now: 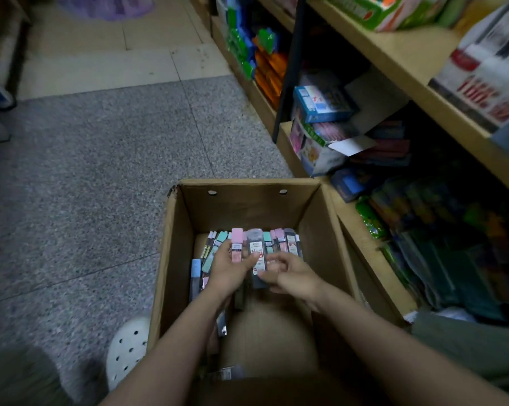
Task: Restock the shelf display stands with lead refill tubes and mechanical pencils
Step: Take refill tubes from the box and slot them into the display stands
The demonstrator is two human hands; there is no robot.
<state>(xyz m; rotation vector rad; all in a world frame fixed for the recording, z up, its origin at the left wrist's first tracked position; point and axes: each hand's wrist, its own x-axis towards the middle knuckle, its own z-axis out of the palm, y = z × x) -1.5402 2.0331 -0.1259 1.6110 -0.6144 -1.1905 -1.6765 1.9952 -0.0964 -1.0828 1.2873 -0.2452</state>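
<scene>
An open cardboard box (247,206) stands on the floor in front of me. Several lead refill tubes (279,243) in pink, teal, grey and blue lie at its far end. My left hand (229,269) holds a pink lead refill tube (237,244) upright, with a dark grey tube (257,256) beside it. My right hand (288,273) pinches the lower part of that dark grey tube with curled fingers. Both hands are inside the box, close together above the loose tubes.
Wooden shelves (399,60) packed with boxed and bagged goods run along the right, close to the box. A black shelf post (288,68) stands behind it. My white clog (127,350) rests on the speckled grey floor (86,171) left of the box.
</scene>
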